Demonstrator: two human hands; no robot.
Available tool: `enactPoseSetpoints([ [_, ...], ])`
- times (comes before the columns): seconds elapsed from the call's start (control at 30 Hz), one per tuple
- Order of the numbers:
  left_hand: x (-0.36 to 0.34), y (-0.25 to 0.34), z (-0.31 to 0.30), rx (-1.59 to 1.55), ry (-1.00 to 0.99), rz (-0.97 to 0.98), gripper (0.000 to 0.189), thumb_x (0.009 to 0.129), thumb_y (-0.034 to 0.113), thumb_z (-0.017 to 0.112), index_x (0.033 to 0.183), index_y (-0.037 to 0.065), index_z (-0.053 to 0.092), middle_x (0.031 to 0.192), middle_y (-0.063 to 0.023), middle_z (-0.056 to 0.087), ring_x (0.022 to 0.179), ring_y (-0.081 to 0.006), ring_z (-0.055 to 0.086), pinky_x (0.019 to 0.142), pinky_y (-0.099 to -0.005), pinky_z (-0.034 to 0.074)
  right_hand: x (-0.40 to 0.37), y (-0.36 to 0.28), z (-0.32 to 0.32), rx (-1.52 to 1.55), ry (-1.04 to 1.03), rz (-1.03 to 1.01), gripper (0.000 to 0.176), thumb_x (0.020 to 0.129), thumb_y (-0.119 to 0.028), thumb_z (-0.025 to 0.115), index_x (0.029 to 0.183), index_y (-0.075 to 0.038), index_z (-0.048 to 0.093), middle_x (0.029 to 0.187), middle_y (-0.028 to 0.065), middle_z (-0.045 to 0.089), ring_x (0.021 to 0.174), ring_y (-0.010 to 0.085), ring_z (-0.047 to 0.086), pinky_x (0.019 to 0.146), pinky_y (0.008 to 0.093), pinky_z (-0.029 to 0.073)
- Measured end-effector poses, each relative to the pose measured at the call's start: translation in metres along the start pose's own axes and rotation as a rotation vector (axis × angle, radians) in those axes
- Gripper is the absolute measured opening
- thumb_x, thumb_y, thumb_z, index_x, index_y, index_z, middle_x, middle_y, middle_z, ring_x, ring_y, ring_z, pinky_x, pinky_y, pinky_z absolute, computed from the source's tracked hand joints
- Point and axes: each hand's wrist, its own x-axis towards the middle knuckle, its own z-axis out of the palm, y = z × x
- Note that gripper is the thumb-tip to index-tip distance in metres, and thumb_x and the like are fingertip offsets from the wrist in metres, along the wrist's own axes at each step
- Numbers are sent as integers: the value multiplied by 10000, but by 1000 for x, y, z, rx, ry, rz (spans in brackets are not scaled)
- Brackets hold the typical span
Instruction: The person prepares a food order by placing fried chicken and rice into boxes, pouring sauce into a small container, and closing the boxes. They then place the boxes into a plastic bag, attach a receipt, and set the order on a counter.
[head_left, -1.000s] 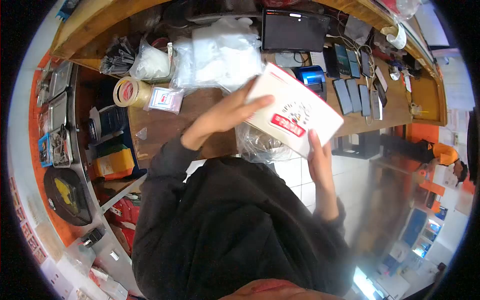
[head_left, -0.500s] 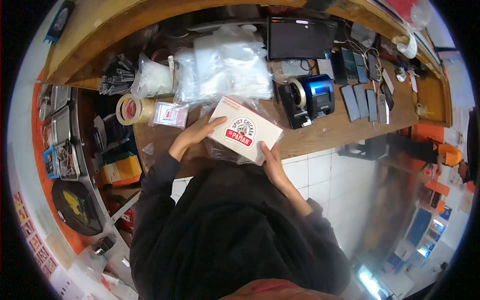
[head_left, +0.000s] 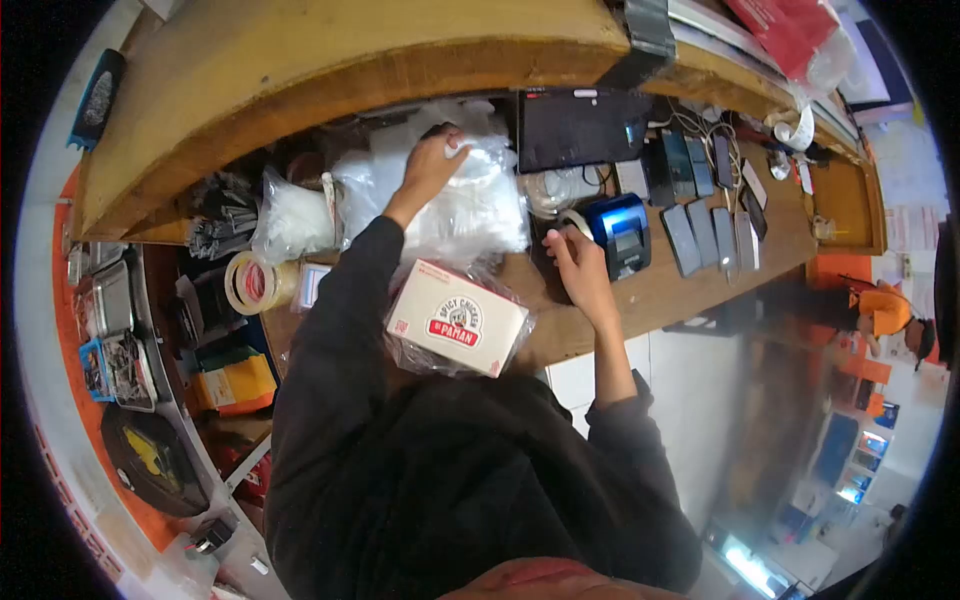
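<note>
A cream cardboard box [head_left: 458, 318] with a red and black "Spicy Chicken" print lies at the table's near edge, on crumpled clear plastic. My left hand [head_left: 434, 168] is on the pile of clear plastic bags [head_left: 480, 205] at the back, its fingers curled on the plastic. At the tape dispenser, whose tape roll [head_left: 573, 220] shows above the fingers, is my right hand [head_left: 582, 272]. Its fingers are bent and hide most of the dispenser; what they pinch is too small to make out. Neither hand touches the box.
A blue-and-black device [head_left: 620, 235] stands right of the dispenser, with several phones [head_left: 690, 235] beyond it. A dark screen [head_left: 580, 130] is at the back. Tape rolls [head_left: 250, 283] sit at left. A wooden shelf edge [head_left: 400, 85] overhangs the table. Another person [head_left: 885, 310] is far right.
Both hands have let go of the box, which now rests on the table edge. My left hand has reached forward to the plastic bags, and my right hand has moved to the tape dispenser.
</note>
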Motion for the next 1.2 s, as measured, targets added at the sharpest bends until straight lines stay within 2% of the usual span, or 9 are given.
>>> enactPoseSetpoints([
  [0.1, 8, -38, 31, 99, 145, 60, 196, 811, 147, 681, 938, 14, 614, 867, -130, 628, 830, -359, 595, 777, -401, 465, 29, -6, 28, 350, -1, -115, 264, 969, -198, 501, 918, 26, 632, 739, 40, 620, 683, 97, 560, 617, 247, 448],
  [0.17, 9, -47, 32, 83, 189, 123, 188, 798, 107, 698, 954, 31, 625, 848, -114, 634, 753, -309, 605, 713, -368, 481, 40, -17, 36, 368, -79, -69, 251, 955, -166, 504, 919, 29, 658, 742, 114, 655, 666, 161, 611, 635, 288, 479],
  [0.23, -1, -55, 31, -192, 144, -128, 162, 812, 83, 691, 953, 32, 628, 836, -97, 636, 693, -216, 600, 634, -323, 479, 58, -19, 51, 379, -120, -37, 252, 964, -150, 490, 949, 33, 662, 762, 118, 670, 660, 165, 616, 643, 285, 488],
  [0.3, -8, -58, 28, -250, 121, -165, 149, 861, 31, 629, 1006, 4, 605, 802, -69, 637, 674, -110, 568, 624, -259, 468, 81, -14, 74, 413, 70, -154, 261, 977, -137, 462, 991, 27, 664, 770, 120, 676, 648, 173, 618, 643, 288, 499],
  [0.5, -14, -61, 18, -90, 194, -153, 175, 893, -1, 551, 1048, 36, 624, 912, -126, 647, 779, -186, 601, 684, -304, 485, 145, -14, 114, 263, 212, -279, 210, 874, 35, 544, 1060, 25, 641, 993, 192, 632, 795, 263, 629, 661, 332, 514],
  [0.6, -12, -57, 2, 235, -56, 282, 256, 914, 107, 537, 1148, 20, 589, 1044, -229, 619, 931, -382, 581, 804, -455, 467, 161, -3, 132, 278, 227, -315, 256, 834, 25, 598, 1090, 21, 606, 1002, 196, 577, 737, 282, 589, 658, 359, 497],
  [0.73, -11, -59, 15, 219, 97, 78, 295, 879, 158, 601, 1144, 28, 603, 1057, -206, 628, 993, -394, 572, 849, -477, 448, 166, 3, 141, 293, 244, -272, 230, 821, 18, 620, 1050, 21, 594, 1013, 201, 563, 740, 276, 581, 646, 344, 491],
  [0.9, -18, -84, 28, 79, 156, -25, 293, 852, 195, 649, 1064, -7, 631, 1056, -195, 647, 1028, -373, 585, 887, -458, 445, 166, 5, 145, 380, 281, -194, 126, 817, 35, 624, 915, 6, 549, 751, 110, 558, 614, 180, 531, 565, 302, 452],
  [1.2, -17, -70, 20, 137, 156, 56, 310, 839, 199, 677, 1075, 1, 637, 1047, -188, 661, 1004, -350, 605, 888, -440, 450, 169, -1, 152, 261, 306, -259, 173, 798, 77, 614, 897, 3, 493, 758, 109, 532, 614, 190, 506, 553, 299, 428],
])
